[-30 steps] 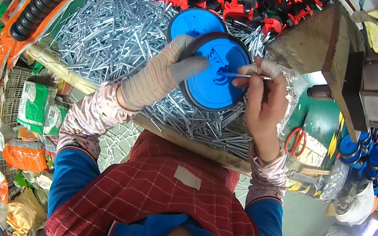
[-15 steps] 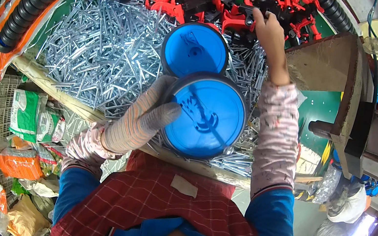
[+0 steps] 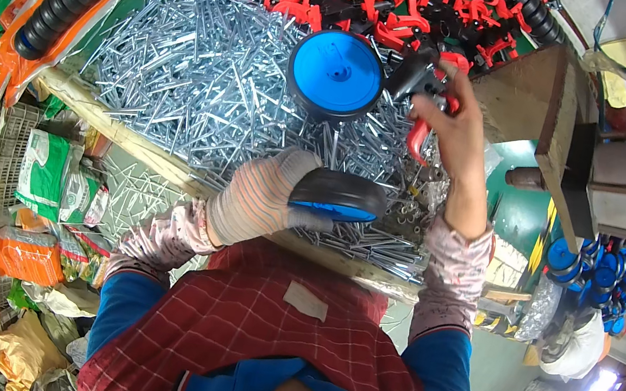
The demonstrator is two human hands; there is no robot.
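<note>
Pinching a red-and-black bracket (image 3: 412,74) in the right fingers (image 3: 463,92), a tilted wheel (image 3: 348,191) in the gloved left fingers (image 3: 299,164).

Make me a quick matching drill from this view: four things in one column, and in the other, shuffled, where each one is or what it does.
1. Left hand
2. Right hand
3. Metal pins
4. Green-and-white bag

A. Heaped beside a face-up wheel
B. At the picture's left, above an orange package
C. Holds a red-and-black part
D. In a striped glove, holding an edge-on wheel

Pairs: 1-D, 2-C, 3-A, 4-B
</note>
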